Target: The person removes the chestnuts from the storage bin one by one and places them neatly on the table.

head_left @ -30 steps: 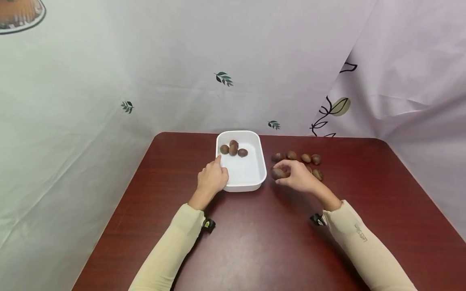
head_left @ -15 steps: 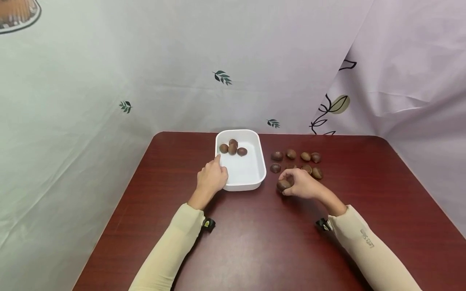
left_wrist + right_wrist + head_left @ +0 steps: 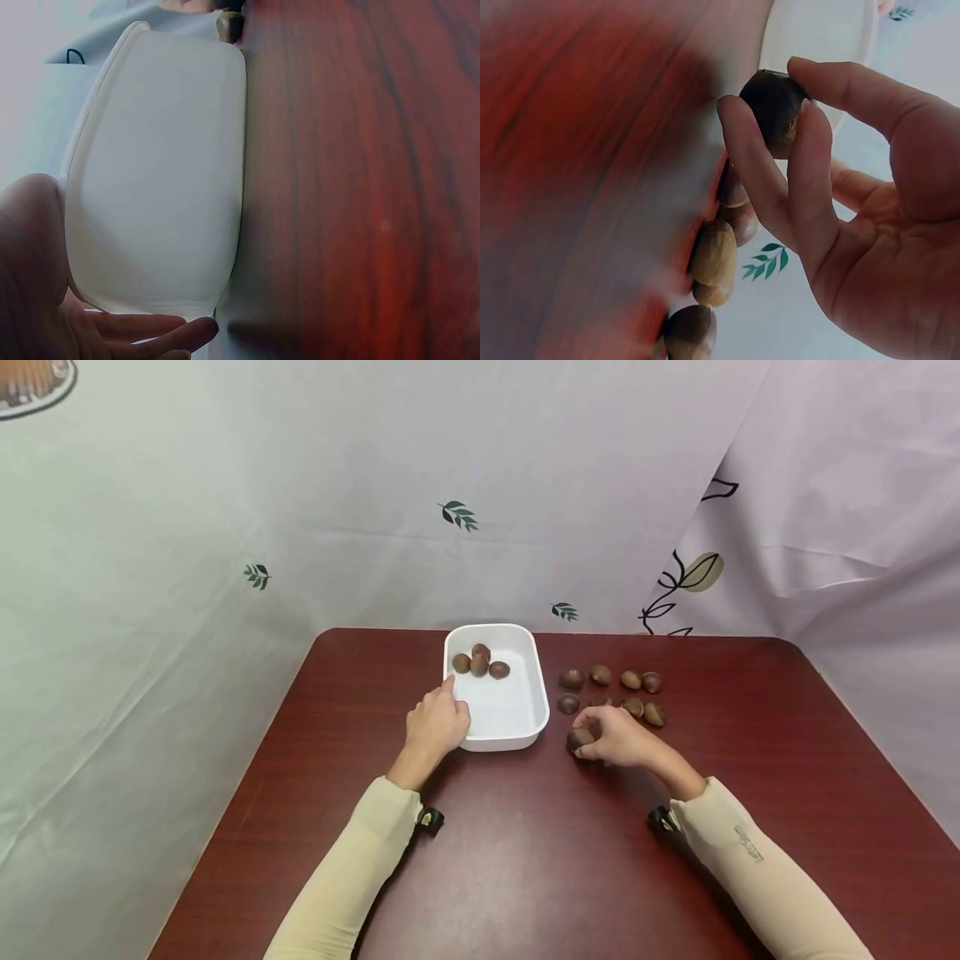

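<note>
Right hand: here we have the right hand, fingertips and thumb pinched together on one dark chestnut, just right of the tray's near corner; whether that nut touches the surface, we can't tell.
Left hand: across we go, and the left hand is clamped on the white tray, thumb over the rim, index finger stretched along the left side.
Tray: we find it flat between the two hands, its right wall nearest the right hand.
Nuts inside: four chestnuts bunched just beyond the left fingertip!
Nuts outside: beyond the right hand we spot two rows of loose chestnuts, one partly hidden by the fingers.
Backdrop: past both hands, we see pale cloth printed with leaves.
</note>
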{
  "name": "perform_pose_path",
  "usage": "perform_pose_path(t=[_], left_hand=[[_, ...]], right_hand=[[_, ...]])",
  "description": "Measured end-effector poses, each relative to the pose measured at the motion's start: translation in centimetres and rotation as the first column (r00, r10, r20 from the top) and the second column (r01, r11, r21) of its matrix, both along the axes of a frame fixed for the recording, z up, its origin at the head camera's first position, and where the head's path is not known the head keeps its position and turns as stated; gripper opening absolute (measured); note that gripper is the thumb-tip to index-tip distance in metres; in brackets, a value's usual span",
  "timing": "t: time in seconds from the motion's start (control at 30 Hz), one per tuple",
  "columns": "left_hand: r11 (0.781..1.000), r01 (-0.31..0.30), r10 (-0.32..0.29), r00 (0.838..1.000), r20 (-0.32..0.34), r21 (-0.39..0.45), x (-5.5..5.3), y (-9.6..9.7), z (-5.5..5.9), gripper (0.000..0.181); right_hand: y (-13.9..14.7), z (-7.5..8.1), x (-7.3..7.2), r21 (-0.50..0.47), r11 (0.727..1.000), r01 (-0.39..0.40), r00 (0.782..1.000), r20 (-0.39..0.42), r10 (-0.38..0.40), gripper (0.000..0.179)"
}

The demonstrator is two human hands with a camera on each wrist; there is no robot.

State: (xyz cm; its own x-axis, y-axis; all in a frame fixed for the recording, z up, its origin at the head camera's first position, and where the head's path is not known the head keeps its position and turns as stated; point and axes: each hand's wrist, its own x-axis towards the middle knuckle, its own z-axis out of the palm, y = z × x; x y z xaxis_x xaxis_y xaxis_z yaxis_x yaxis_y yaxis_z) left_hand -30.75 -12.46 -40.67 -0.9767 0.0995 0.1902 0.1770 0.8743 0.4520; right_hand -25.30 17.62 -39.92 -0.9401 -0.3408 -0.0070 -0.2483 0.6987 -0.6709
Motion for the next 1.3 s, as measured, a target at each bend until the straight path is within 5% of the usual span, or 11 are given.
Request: perform_pose_path(t=[0.33,0.6,0.9,1.07,1.3], left_hand=[[1.000,-0.002,0.002,1.000,-0.012,0.012,0.1,0.1,0.1,0.055],[1.000,-0.003,0.003,1.000,-0.014,0.003,0.0,0.1,0.3,0.055],[1.000,-0.003,0.003,1.000,-0.008,-0.011,0.1,0.1,0.5,0.055],[1.000,-0.003,0.003,1.000,0.002,-0.012,0.2,0.0,0.5,0.056],[1.000,-0.013,0.014,1.000,0.007,-0.009,0.5,0.1,0.2,0.054]], right_hand=[[-0.9,0.1,-0.9,-0.013,1.000,-0.001,1.000,0.010,0.002,0.030],[-1.0,0.2,-1.0,0.035,0.999,0.036,0.998,-0.057,-0.034,0.032],[-1.8,2.0,-0.6,0.156,0.965,0.211,0.963,-0.202,-0.178,0.026],[-4.0,3.4,-1.1,0.092,0.952,0.293,0.932,-0.248,-0.263,0.028],[-8.5,3.5,-4.0,-0.094,0.978,0.186,0.944,-0.258,-0.204,0.030]])
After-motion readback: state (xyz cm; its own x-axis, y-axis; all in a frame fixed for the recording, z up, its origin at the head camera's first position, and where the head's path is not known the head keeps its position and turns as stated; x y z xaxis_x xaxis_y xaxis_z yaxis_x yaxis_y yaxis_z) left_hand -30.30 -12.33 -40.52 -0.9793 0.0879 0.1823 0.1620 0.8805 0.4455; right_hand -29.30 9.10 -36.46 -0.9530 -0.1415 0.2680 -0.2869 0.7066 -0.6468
